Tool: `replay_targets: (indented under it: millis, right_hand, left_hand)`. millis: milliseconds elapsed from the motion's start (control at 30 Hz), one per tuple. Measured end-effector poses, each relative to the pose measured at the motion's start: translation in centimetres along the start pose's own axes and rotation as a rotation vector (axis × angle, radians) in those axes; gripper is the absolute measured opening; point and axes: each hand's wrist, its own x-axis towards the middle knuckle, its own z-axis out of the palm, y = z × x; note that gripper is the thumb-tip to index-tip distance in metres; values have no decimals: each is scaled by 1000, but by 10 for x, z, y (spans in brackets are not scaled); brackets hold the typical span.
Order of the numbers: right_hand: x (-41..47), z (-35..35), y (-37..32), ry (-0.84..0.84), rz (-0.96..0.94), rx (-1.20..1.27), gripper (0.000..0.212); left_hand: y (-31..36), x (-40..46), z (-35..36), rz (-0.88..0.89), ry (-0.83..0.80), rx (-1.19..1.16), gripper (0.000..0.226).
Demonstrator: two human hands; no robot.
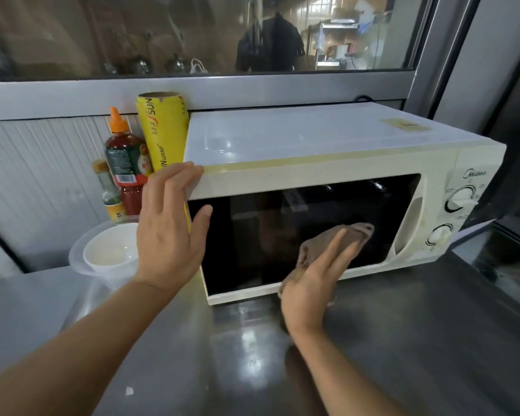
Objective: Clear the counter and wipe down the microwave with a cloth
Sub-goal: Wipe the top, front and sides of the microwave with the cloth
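While left hand (168, 232) braces microwave (312, 163) flat-fingered, right hand (315, 277) presses cloth (321, 244) on door, fingers straight.

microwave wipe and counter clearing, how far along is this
Done: the counter in front looks bare. In hand: the right hand presses a cloth on the microwave door while the left hand steadies its corner. Left: bowl, bottles and wrap roll stand beside it; the dial panel is not yet reached.

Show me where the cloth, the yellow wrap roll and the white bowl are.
cloth (327, 244), head view, brown fabric above the fingers.
yellow wrap roll (162, 130), head view, middle of label.
white bowl (111, 250), head view, inside surface.
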Motion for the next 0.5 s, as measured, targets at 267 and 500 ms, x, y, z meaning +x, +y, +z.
replay_targets:
  millis: [267, 500]
  right_hand:
    - [48, -30, 33, 43, 182, 4, 78]
    - [-44, 21, -36, -36, 65, -10, 80]
  left_hand:
    - [1, -1, 5, 5, 18, 12, 40]
    - [9, 0, 2, -26, 23, -13, 41]
